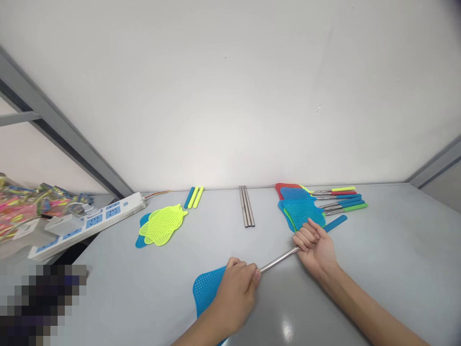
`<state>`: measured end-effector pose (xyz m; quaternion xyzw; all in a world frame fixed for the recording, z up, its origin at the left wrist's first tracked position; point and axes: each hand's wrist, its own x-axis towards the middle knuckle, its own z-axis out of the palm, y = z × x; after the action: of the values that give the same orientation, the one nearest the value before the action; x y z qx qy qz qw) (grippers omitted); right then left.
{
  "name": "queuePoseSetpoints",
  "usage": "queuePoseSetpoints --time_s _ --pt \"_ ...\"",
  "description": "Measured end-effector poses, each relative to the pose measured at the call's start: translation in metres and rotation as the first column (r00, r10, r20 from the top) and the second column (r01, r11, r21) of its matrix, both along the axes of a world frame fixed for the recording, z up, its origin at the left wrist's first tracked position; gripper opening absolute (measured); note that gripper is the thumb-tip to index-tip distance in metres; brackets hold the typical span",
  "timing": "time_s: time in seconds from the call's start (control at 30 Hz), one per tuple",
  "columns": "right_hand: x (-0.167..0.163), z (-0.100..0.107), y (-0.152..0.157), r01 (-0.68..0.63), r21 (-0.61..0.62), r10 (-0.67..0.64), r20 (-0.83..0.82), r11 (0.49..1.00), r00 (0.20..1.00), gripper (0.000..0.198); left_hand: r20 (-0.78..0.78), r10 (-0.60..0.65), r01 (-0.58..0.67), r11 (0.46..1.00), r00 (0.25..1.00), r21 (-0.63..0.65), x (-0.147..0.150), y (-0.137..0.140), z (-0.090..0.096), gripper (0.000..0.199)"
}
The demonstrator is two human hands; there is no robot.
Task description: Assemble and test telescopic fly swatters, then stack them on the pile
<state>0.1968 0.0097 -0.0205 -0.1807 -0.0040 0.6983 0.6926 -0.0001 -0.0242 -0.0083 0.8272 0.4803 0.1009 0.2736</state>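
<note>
A blue fly swatter [279, 260] with a metal rod spans both hands at the front of the table. My left hand [237, 290] is closed round the neck end, partly covering the perforated blue head [208, 290]. Farther along, my right hand [315, 245] wraps the rod where it meets the blue grip [336, 223], which pokes out beyond the fist. Just behind that hand lies a pile of fly swatters [300, 211] in blue, red, green and yellow, grips pointing right. Three bare metal rods [247, 206] lie side by side at the back middle.
Loose swatter heads [163, 225], yellow over blue, lie left, near three loose grips [194, 197]. A power strip [104, 218] with plugged-in chargers runs along the left edge. Colourful wrapped items [36, 202] are heaped beyond it. A white wall [230, 96] closes off the back.
</note>
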Motion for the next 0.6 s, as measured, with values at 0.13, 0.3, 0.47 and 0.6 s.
queuePoseSetpoints --time_s 0.13,0.3,0.47,0.6 --pt "-0.007 0.000 -0.002 -0.003 -0.016 0.003 0.017 1.000 1.000 0.040 0.003 0.001 -0.001 1.000 1.000 -0.011 0.001 -0.001 0.001 0.036" --pt "-0.012 0.000 -0.004 -0.012 -0.020 0.013 0.011 1.000 1.000 0.040 -0.008 0.004 -0.004 1.000 1.000 -0.009 0.001 -0.001 0.002 0.036" --pt "-0.014 -0.002 -0.005 -0.020 -0.020 0.020 0.006 1.000 1.000 0.040 -0.021 0.003 -0.003 1.000 1.000 0.013 0.001 -0.001 0.001 0.036" --pt "-0.018 -0.004 -0.006 -0.023 -0.011 0.024 0.024 1.000 0.999 0.040 -0.032 0.001 0.000 1.000 1.000 0.030 0.002 -0.001 0.000 0.036"
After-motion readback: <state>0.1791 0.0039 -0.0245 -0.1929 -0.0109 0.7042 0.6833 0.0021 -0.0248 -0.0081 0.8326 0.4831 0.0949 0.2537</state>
